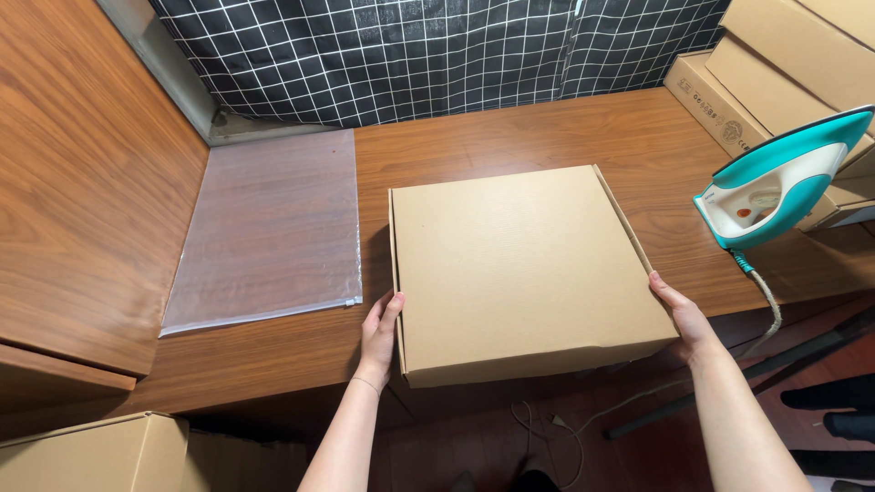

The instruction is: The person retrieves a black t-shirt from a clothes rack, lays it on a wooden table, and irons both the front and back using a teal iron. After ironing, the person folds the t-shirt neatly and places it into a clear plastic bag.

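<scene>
box position: flat brown cardboard box sits between my two hands, at the near edge of the wooden worktop; its near corner overhangs the edge a little.
box axis: nearly square, turned slightly clockwise; near front face runs left-right across me, side walls run away from me.
left hand: my left hand lies flat on the left wall near the front corner, fingers together, pointing away. Pressing, not wrapped around.
right hand: my right hand is flat on the right wall near the front corner, fingers together. Same contact type.
nearer hand: neither; both touching, roughly symmetric, box squeezed between palms.
box state: lid closed, flaps tucked; contents cannot tell.
left of box: clear plastic zip bag lying flat, just beside the box, looks empty.
right of box: teal-and-white iron standing on its heel, apart from the box, cord hanging off the edge.
far right: stack of closed cartons; contents hidden.
lower left: another carton below worktop level, closed.
</scene>
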